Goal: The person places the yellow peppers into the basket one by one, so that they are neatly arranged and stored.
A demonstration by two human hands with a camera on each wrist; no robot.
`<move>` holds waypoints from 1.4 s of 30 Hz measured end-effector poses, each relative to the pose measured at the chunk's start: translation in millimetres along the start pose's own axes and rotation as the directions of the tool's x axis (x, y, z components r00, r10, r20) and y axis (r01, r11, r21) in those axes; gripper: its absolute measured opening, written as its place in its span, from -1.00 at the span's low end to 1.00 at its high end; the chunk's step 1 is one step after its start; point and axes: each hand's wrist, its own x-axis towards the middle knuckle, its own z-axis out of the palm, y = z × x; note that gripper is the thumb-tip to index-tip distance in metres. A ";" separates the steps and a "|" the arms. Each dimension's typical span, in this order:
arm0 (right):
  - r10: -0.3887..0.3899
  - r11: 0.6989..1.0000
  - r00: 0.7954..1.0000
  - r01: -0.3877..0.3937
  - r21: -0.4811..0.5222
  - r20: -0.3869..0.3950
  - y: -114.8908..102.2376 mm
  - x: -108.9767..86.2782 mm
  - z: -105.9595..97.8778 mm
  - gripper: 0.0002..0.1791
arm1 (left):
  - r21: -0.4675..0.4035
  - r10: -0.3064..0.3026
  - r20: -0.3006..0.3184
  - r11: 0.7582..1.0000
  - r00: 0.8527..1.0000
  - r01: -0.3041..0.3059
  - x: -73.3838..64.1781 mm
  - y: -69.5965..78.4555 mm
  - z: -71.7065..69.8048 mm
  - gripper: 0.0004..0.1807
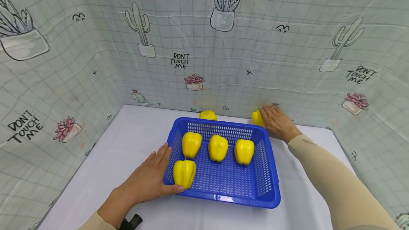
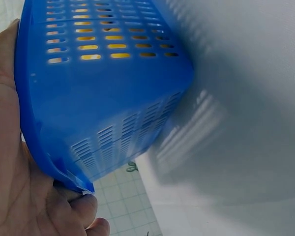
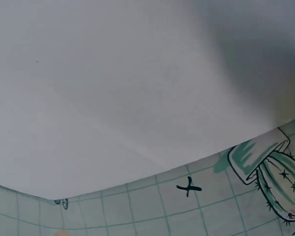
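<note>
My left hand (image 1: 150,175) holds the near left corner of a blue plastic basket (image 1: 233,196), thumb on the front rim and fingers along the left side. In the left wrist view its fingers (image 2: 83,209) bend at the rim of the basket (image 2: 98,93). Inside the basket lie several yellow bell peppers, among them a front left one (image 1: 184,174) and a right one (image 1: 244,152). Behind the basket's far right corner, my right hand (image 1: 276,121) grips another yellow bell pepper (image 1: 257,119), partly hidden by the fingers. The right wrist view misses that pepper.
One more yellow bell pepper (image 1: 208,115) sits behind the basket's back rim, close to the patterned curtain (image 1: 220,63). This curtain encloses the white table (image 1: 134,130) at the back and sides. A black object (image 1: 131,222) shows below my left wrist.
</note>
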 end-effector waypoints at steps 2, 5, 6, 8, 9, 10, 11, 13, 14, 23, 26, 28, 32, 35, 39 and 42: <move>0.043 0.998 0.999 -0.042 0.054 -0.011 -0.5 -5.1 1.9 -0.07 | -0.001 -0.001 -0.001 1.000 1.000 0.001 -0.3 -0.1 0.0 0.42; 0.089 0.990 0.996 -0.087 0.115 -0.010 -1.7 -14.2 5.6 -0.02 | -0.005 -0.009 -0.001 1.000 1.000 0.009 -0.5 0.5 -0.3 0.42; 0.102 0.986 0.995 -0.101 0.131 -0.003 -2.3 -17.2 6.9 0.00 | -0.003 -0.012 0.001 1.000 1.000 0.012 -0.5 0.8 -0.5 0.42; 0.127 0.980 0.992 -0.128 0.155 0.016 -3.6 -22.8 8.9 0.03 | -0.006 -0.015 0.003 1.000 1.000 0.015 -0.4 1.5 -0.9 0.42; 0.138 0.977 0.990 -0.140 0.162 0.025 -4.2 -25.2 9.6 0.04 | -0.005 -0.016 0.004 1.000 1.000 0.016 -0.2 1.8 -1.0 0.42; 0.147 0.974 0.988 -0.151 0.167 0.034 -4.9 -27.1 10.1 0.06 | -0.005 -0.016 0.006 1.000 1.000 0.016 -0.1 2.0 -1.1 0.42; 0.157 0.972 0.987 -0.162 0.171 0.039 -5.5 -28.6 10.6 0.07 | -0.005 -0.017 0.007 1.000 1.000 0.017 0.0 2.1 -1.1 0.42; 0.171 0.968 0.984 -0.176 0.177 0.041 -6.0 -30.9 11.2 0.09 | -0.008 -0.017 0.009 1.000 1.000 0.017 0.3 2.5 -1.2 0.42; 0.177 0.968 0.983 -0.181 0.176 0.040 -5.9 -31.9 11.9 0.10 | -0.008 -0.017 0.011 1.000 1.000 0.017 0.5 2.6 -1.1 0.43; 0.291 0.926 0.956 -0.292 0.239 0.039 -4.3 -39.9 6.4 0.02 | -0.010 -0.014 0.016 1.000 1.000 0.014 1.4 3.7 -0.9 0.43; 0.328 0.912 0.944 -0.324 0.251 0.029 -1.5 -42.4 0.0 0.02 | -0.007 -0.015 0.012 1.000 1.000 0.015 1.1 4.1 -1.5 0.43; 0.348 0.903 0.937 -0.342 0.260 0.021 1.1 -45.1 -4.2 0.01 | -0.008 -0.012 0.010 1.000 1.000 0.012 1.0 4.5 -1.9 0.42; 0.357 0.904 0.934 -0.340 0.260 -0.021 7.9 -52.5 -9.4 0.03 | -0.007 -0.005 0.006 1.000 1.000 0.005 0.8 4.5 -2.4 0.43; 0.348 0.914 0.935 -0.321 0.250 -0.072 11.5 -58.0 -12.0 0.04 | -0.008 -0.002 0.003 1.000 1.000 0.002 0.6 4.4 -2.5 0.44; 0.338 0.926 0.934 -0.308 0.216 -0.115 13.2 -63.1 -18.4 0.04 | -0.007 0.000 -0.004 1.000 1.000 0.000 0.1 4.8 -3.1 0.43; 0.324 0.938 0.937 -0.299 0.176 -0.134 14.4 -65.8 -25.6 0.04 | -0.002 0.002 -0.009 1.000 1.000 -0.002 -0.6 5.1 -3.7 0.43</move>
